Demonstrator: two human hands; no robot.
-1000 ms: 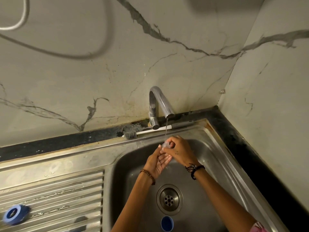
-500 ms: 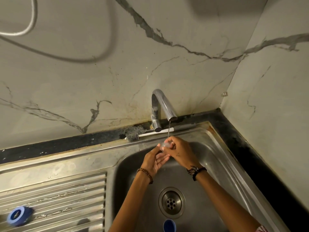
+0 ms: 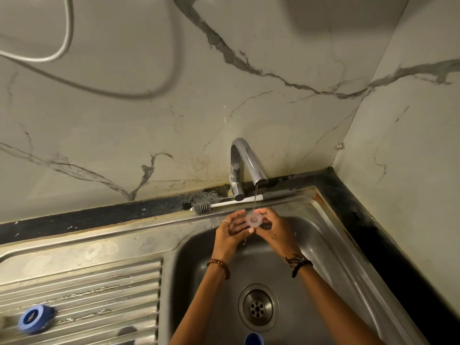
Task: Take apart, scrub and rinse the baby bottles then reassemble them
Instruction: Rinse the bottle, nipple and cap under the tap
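A clear silicone bottle teat (image 3: 254,219) sits under the thin stream from the chrome tap (image 3: 249,163), its round base facing me. My right hand (image 3: 275,229) pinches the teat between thumb and fingers. My left hand (image 3: 230,229) is cupped beside and below it, fingers touching its edge. Both hands are over the back of the steel sink basin (image 3: 323,257). A blue bottle ring (image 3: 34,318) lies on the ribbed drainboard at the lower left. A blue part (image 3: 254,339) shows at the basin's bottom edge.
A grey bottle brush (image 3: 202,207) with a white handle lies along the back ledge behind the tap. The drain (image 3: 258,307) is below my hands. Marble walls close the corner behind and right. A cable (image 3: 67,38) hangs on the wall upper left.
The teat has turned so its round base faces me under the stream. My left hand has opened out beside it. The view has tilted slightly.
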